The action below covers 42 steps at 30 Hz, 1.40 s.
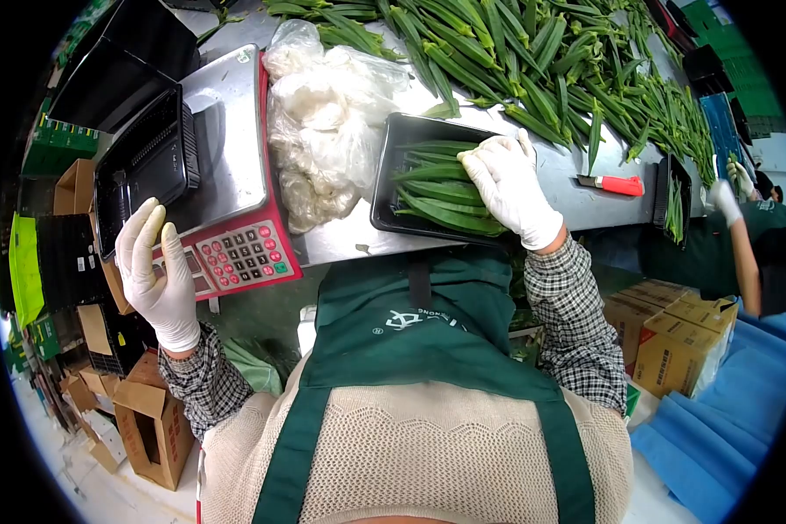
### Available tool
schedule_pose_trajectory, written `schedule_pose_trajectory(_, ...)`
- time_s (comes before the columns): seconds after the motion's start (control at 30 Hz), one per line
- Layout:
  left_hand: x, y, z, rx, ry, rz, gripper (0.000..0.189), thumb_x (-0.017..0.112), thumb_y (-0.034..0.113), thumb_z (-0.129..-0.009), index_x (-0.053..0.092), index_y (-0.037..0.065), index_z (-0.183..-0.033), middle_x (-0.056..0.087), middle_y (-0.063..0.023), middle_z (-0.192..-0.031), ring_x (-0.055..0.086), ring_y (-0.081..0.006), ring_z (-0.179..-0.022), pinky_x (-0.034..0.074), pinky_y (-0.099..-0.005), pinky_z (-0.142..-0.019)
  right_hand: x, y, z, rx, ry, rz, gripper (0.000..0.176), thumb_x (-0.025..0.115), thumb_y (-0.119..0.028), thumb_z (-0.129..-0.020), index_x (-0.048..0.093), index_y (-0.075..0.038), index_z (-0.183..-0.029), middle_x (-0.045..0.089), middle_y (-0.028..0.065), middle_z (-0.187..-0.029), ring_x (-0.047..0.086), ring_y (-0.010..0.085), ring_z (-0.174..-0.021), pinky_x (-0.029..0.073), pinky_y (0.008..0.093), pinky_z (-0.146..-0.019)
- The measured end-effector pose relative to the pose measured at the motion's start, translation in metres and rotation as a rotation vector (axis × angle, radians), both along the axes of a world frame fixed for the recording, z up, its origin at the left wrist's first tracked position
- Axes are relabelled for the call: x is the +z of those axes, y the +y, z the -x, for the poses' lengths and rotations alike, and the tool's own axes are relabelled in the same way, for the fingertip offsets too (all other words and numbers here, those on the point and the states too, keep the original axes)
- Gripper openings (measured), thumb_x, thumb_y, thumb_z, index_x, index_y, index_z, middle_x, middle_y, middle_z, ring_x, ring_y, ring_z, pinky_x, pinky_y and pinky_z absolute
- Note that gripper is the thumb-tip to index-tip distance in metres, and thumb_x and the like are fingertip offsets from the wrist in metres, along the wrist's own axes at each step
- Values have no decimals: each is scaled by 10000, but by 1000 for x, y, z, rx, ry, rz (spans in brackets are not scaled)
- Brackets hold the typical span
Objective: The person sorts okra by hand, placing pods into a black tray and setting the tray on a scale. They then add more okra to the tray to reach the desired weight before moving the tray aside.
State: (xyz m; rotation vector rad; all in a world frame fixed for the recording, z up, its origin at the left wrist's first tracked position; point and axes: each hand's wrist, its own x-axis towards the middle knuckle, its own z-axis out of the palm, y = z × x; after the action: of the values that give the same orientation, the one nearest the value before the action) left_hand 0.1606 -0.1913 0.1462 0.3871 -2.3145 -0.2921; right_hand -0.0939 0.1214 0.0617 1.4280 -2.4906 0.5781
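My left hand [159,278], in a white glove, is held up with its fingers apart, close to the lower end of a black plastic tray [176,144]. That tray leans over the left side of the metal platform of a red weighing scale [288,253]. My right hand [513,188], also gloved, bends its fingers over the right ends of several green okra pods [441,190]. They lie side by side in a second black tray [381,210] on the metal table in front of me. My right palm hides part of the pods and the tray's right side.
Crumpled clear plastic bags [319,113] lie between scale and tray. Loose okra [533,61] is heaped across the back. A red-handled knife [618,185] lies to the right, near another okra tray [675,205]. Beyond it, a person's gloved hand [725,203] shows. Cardboard boxes [672,345] stand below.
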Motion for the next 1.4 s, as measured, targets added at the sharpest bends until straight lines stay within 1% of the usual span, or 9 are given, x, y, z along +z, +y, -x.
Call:
schedule_pose_trajectory(0.17, 2, -2, -3, 23, 0, 24, 215, 635, -15, -838, 650, 20, -1050, 627, -92, -1111, 590, -211, -1016, 488, -302, -865, 16, 8, 7, -66, -509, 213, 272, 449, -260, -973, 647, -92, -1052, 641, 2, -918, 579, 181, -940, 216, 450, -1067)
schedule_pose_trajectory(0.23, 3, -5, -4, 33, 10, 26, 212, 634, -13, -841, 650, 19, -1050, 626, -92, -1112, 594, -208, -1009, 491, -301, -863, 29, 17, 6, -156, -718, 392, 271, 472, -204, -978, 605, -15, -1122, 656, 45, -976, 578, 120, -946, 389, 266, -929)
schedule_pose_trajectory(0.3, 3, -9, -6, 44, 25, 21, 210, 635, -10, -842, 649, 20, -1050, 626, -92, -1113, 598, -205, -1002, 494, -299, -860, 38, 28, 4, -233, -780, 562, 221, 522, -152, -934, 605, -5, -1076, 656, 68, -958, 607, 154, -888, 440, 276, -868)
schedule_pose_trajectory(0.67, 9, -23, -3, 133, -21, 82, 237, 633, 34, -862, 633, 24, -1099, 607, -88, -1156, 572, -203, -1064, 468, -303, -913, 21, 96, -14, -423, -644, 349, 147, 598, -126, -873, 575, 2, -806, 571, 35, -717, 495, 98, -690, 419, 244, -666)
schedule_pose_trajectory(0.87, 12, -47, -4, 200, -200, 205, 315, 624, 91, -877, 583, 37, -1185, 584, -110, -1189, 526, -251, -1126, 432, -354, -961, 14, 86, -23, -488, -874, 363, 180, 603, -182, -884, 593, -4, -871, 557, 49, -701, 501, 103, -626, 426, 255, -590)
schedule_pose_trajectory(0.97, 13, -60, -7, 166, -302, 195, 331, 594, 139, -902, 561, 34, -1214, 563, -130, -1216, 508, -271, -1146, 415, -377, -977, 13, 88, -21, -463, -994, -20, 246, 613, -240, -889, 590, 5, -883, 554, 35, -695, 494, 99, -618, 423, 263, -576)
schedule_pose_trajectory(1.17, 31, -60, -10, -7, -360, -99, 379, 676, 153, -830, 586, 31, -1178, 573, -126, -1209, 500, -271, -1158, 377, -370, -1007, -17, 93, -33, -390, -990, 309, 221, 582, -189, -877, 577, 27, -830, 549, 38, -750, 464, 99, -703, 408, 285, -628)
schedule_pose_trajectory(1.23, 37, -64, -11, -97, -475, 12, 455, 733, 102, -699, 612, 32, -1132, 592, -118, -1176, 475, -291, -1190, 359, -382, -1018, 10, 100, -36, -494, -992, 212, 185, 570, -133, -858, 603, 31, -938, 573, -5, -834, 472, 84, -782, 410, 248, -698)
schedule_pose_trajectory(1.4, 22, -101, -23, -22, -459, 289, 167, 620, 30, -764, 623, 44, -930, 617, -79, -952, 550, -271, -987, 336, -458, -1034, 60, 88, -39, -280, -1155, 697, 294, 532, -123, -899, 586, 50, -1131, 635, 65, -1061, 581, 119, -945, 437, 260, -862)
